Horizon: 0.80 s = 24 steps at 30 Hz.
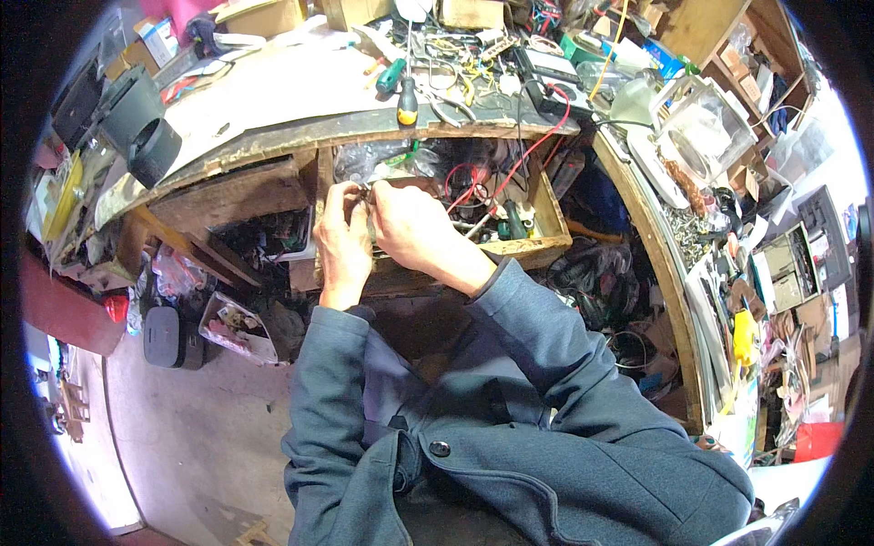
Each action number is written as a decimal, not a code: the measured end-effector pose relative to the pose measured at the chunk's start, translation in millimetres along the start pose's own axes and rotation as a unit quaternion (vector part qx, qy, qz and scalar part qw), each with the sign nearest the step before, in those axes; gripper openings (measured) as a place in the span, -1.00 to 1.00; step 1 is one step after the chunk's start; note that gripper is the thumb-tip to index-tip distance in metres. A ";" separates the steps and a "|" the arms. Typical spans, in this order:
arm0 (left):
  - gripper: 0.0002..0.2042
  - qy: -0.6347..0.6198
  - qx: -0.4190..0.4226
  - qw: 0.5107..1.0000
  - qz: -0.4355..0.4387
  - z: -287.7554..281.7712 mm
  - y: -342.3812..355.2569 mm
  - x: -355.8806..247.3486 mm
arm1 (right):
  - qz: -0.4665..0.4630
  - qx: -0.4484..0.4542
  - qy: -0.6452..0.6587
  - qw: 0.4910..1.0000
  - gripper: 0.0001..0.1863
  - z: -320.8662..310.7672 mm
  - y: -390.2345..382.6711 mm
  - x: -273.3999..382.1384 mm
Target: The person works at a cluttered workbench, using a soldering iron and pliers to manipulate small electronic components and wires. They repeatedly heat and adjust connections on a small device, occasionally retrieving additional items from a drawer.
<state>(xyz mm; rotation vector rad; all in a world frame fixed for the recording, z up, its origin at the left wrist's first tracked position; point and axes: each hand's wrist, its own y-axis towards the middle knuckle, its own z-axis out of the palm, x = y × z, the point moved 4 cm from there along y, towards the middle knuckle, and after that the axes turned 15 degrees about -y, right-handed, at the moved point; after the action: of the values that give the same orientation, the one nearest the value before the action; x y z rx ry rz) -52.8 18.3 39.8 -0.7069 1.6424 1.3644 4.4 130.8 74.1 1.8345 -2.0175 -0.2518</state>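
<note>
My left hand (343, 238) and my right hand (414, 227) meet over the left part of an open wooden drawer (537, 244). The fingers of both are bent and pinched together around something small and dark, too small and too covered to name. Behind my hands, clear plastic bags (360, 162) lie in the drawer. To their right are red wires (469, 185) and a dark green handle (516, 221). On the bench edge above lie a screwdriver (407, 102) with a black and yellow handle and pliers (444, 107) with spread handles.
The worn workbench (246, 123) curves across the front, with tangled cables (455, 68) at the back. A red lead hangs down into the drawer. Clutter covers the right-hand bench, including a clear plastic container (706, 127). A white bin (238, 328) and a black case (164, 337) stand on the floor at left.
</note>
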 end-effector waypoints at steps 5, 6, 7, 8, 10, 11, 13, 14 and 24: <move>-0.80 0.009 -0.020 1.000 0.013 2.3 -4.0 -1.0 | 0.002 -0.006 0.024 1.000 -0.79 -0.7 -5.3 -0.8; -0.81 0.011 -0.030 0.999 0.006 2.0 -4.4 1.6 | 0.007 -0.015 0.028 0.999 -0.80 -1.4 -8.1 0.2; -0.81 0.013 -0.040 0.999 -0.002 1.4 -4.8 3.5 | 0.012 -0.023 0.032 0.999 -0.80 -1.6 -11.5 2.0; -0.80 0.014 -0.030 0.999 -0.007 1.5 -5.1 4.2 | 0.017 -0.032 0.037 0.999 -0.81 -2.1 -13.6 3.0; -0.79 0.015 -0.008 1.000 -0.018 3.4 -4.3 1.3 | 0.030 -0.030 0.043 0.998 -0.82 -1.5 -15.0 1.4; -0.77 -0.021 -0.002 0.999 -0.038 2.0 -3.2 7.5 | 0.036 -0.028 0.046 0.998 -0.82 -1.4 -15.5 0.2; -0.74 -0.094 0.010 0.993 -0.076 -3.7 2.1 17.0 | 0.040 -0.036 0.069 0.996 -0.84 -3.7 -14.7 -2.5; -0.72 -0.165 0.028 0.979 -0.112 -1.6 2.9 22.2 | 0.041 -0.039 0.081 0.995 -0.85 -5.1 -13.9 -4.2; -0.75 -0.443 0.089 0.866 -0.214 -9.8 5.2 18.2 | 0.019 -0.009 0.290 0.957 -0.84 -20.8 -9.6 2.5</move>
<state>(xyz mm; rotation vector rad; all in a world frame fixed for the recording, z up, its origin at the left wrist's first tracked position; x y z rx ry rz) -68.3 12.0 26.6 -0.2261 0.7867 0.9600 21.4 129.9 89.5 1.6083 -1.6238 0.2563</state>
